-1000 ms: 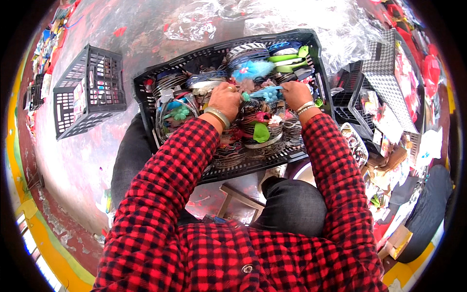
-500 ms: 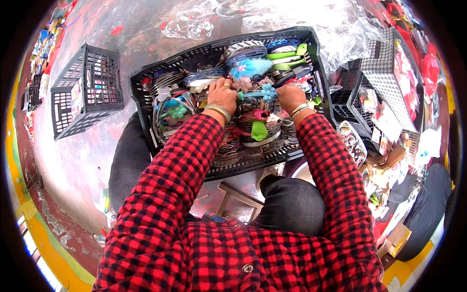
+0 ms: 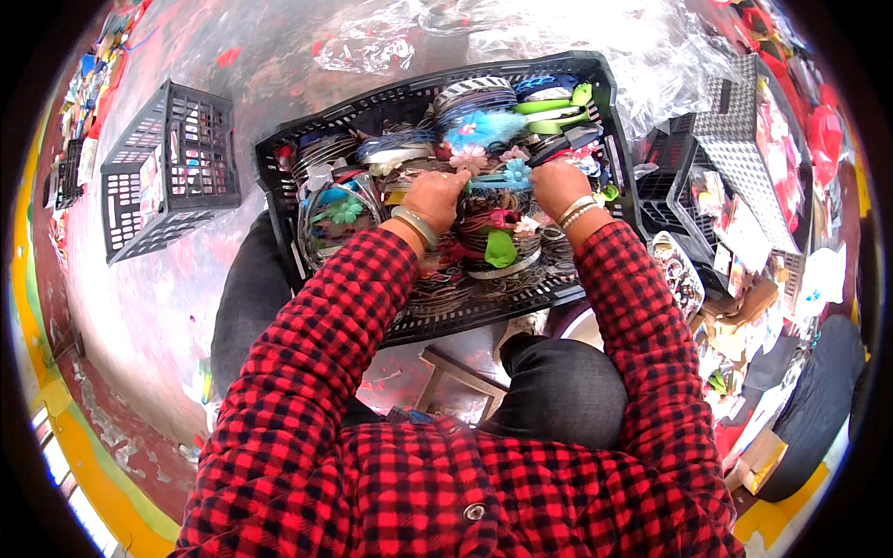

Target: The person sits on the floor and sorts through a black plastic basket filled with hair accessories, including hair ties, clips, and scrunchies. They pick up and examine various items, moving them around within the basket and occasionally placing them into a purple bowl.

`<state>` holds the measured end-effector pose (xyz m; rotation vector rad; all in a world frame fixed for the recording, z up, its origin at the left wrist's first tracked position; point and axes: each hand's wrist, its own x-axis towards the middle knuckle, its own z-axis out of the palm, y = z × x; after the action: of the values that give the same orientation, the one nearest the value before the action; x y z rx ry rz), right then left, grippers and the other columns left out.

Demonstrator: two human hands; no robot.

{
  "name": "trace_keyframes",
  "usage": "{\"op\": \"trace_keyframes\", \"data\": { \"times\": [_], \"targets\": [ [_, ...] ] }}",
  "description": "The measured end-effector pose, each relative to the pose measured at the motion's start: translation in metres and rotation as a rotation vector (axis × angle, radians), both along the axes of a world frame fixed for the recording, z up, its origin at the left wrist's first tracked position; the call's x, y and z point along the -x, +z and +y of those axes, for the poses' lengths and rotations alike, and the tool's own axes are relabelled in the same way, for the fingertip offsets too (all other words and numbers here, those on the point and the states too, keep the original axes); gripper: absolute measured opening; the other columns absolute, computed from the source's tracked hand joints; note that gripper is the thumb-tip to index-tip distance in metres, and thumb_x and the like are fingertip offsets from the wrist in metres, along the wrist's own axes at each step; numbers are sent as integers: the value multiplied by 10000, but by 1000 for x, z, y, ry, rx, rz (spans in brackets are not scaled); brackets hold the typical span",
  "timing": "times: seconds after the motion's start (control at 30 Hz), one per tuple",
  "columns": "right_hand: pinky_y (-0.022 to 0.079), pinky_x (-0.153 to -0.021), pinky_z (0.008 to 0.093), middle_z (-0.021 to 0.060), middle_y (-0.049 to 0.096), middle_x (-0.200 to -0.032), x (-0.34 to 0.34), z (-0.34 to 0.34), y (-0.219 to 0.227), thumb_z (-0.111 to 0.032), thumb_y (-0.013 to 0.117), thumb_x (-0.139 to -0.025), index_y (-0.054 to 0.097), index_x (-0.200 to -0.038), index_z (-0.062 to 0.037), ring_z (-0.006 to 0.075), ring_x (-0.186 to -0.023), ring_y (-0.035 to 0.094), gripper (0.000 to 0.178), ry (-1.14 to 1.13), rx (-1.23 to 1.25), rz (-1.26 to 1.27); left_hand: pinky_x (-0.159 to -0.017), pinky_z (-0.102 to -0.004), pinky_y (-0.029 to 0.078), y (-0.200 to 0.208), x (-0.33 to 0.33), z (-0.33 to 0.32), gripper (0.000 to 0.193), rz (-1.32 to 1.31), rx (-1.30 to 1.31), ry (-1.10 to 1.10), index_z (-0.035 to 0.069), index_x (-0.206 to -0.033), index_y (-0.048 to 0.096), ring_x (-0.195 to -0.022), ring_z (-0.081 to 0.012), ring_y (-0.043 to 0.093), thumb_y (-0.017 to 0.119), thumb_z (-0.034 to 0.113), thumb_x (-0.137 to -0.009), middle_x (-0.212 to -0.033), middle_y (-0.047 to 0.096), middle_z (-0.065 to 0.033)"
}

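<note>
A black plastic crate (image 3: 437, 327) full of headbands sits across my lap. In its middle is a stack of headbands with a light blue flower (image 3: 516, 171) on top. My left hand (image 3: 434, 200) is closed at the left side of this stack, thumb along its edge. At the stack's right side my right hand (image 3: 560, 190) is closed too, fingers curled down out of sight. Beyond them lie a fluffy blue headband (image 3: 486, 128), a pale pink flower (image 3: 468, 159) and bright green bands (image 3: 555, 113). A green leaf shape (image 3: 500, 249) hangs nearer me.
An upturned-sided black crate (image 3: 167, 177) stands on the floor to the left. Clear plastic wrapping (image 3: 642, 74) lies beyond. At the right are a grey patterned box (image 3: 730, 130), more crates and loose goods. A small wooden stool (image 3: 456, 377) shows below.
My left hand has drawn back toward me and turned, its fingers more curled. The right hand stays nearly in place at the other side of the stack.
</note>
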<state>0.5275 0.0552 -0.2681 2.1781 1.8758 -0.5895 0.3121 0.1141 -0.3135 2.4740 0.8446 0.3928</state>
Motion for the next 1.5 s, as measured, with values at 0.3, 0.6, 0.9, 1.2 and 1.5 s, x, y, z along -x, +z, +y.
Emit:
{"op": "trace_keyframes", "data": {
  "times": [0.3, 0.6, 0.9, 1.2, 1.5],
  "targets": [
    [503, -706, 405, 179, 632, -856, 11, -9, -16, -111, 504, -766, 657, -798, -57, 322, -816, 622, 165, -128, 47, -18, -817, -351, 369, 5, -14, -12, 310, 165, -386, 7, 51, -1002, 574, -872, -216, 535, 510, 104, -704, -755, 619, -45],
    [488, -703, 416, 128, 631, -821, 13, -10, -7, -237, 506, -758, 665, -786, -147, 320, -791, 606, 186, -236, -62, 121, -781, -370, 384, 11, -8, -8, 252, 143, -235, -24, 70, -1000, 578, -859, -240, 536, 525, 190, -785, -741, 619, -60],
    [480, -695, 412, 130, 626, -798, -11, -9, -20, -281, 566, -736, 681, -790, -157, 331, -752, 596, 177, -259, -133, 333, -687, -390, 418, -7, -13, 8, 200, 100, -82, 134, 205, -828, 669, -752, -258, 550, 564, 368, -780, -755, 636, -22],
    [482, -696, 399, 112, 635, -825, -2, -6, -20, -318, 601, -723, 675, -781, -146, 306, -765, 600, 196, -344, -77, 334, -698, -402, 413, 3, -24, 5, 205, 199, 0, 226, 213, -876, 663, -782, -254, 553, 555, 362, -786, -803, 638, -24],
    [484, -751, 407, 161, 628, -878, 2, 4, -24, -237, 525, -747, 673, -811, -112, 328, -847, 604, 204, -307, 18, 137, -682, -399, 427, 2, -29, -3, 212, 260, -133, 131, 134, -824, 647, -774, -269, 561, 533, 312, -815, -769, 633, -59]
  ]
}}
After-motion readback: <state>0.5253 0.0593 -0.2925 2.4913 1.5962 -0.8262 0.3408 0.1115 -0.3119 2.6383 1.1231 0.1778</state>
